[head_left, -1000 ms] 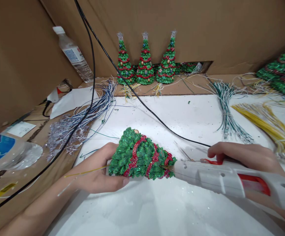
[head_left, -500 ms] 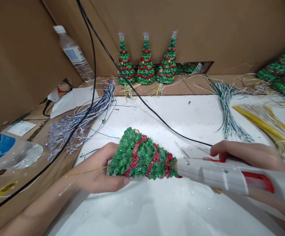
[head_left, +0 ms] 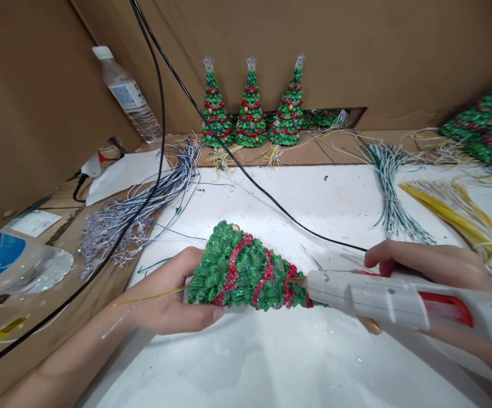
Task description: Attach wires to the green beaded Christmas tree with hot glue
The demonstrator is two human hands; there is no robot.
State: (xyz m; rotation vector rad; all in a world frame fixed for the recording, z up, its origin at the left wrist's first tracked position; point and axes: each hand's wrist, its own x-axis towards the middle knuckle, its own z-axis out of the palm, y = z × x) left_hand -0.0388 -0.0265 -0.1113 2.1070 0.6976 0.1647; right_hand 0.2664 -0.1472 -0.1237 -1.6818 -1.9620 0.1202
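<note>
A green Christmas tree figure (head_left: 246, 269) with red glitter garlands lies on its side over the white board (head_left: 271, 362), its wide base to the left. My left hand (head_left: 173, 294) grips that base, thumb below and fingers behind. A yellow wire runs from the base across my wrist. My right hand (head_left: 432, 272) is closed around a white glue gun (head_left: 390, 297) with a red-edged window. The gun's metal nozzle touches or hovers just over the tree's narrow part; which one is unclear. Much of my right hand is hidden by the gun.
Three upright trees (head_left: 251, 116) with clear stars stand at the back. Blue-white wires (head_left: 178, 164) lie left, green-white (head_left: 392, 192) and yellow (head_left: 462, 215) bundles right. Bottles (head_left: 129, 96) are at left. A black cable (head_left: 271, 198) crosses the board. More trees (head_left: 490, 133) lie far right.
The glue gun has shifted slightly, with its nozzle showing more clearly against the tree and more of the narrow end visible below it. My left hand and the tree hold nearly the same position.
</note>
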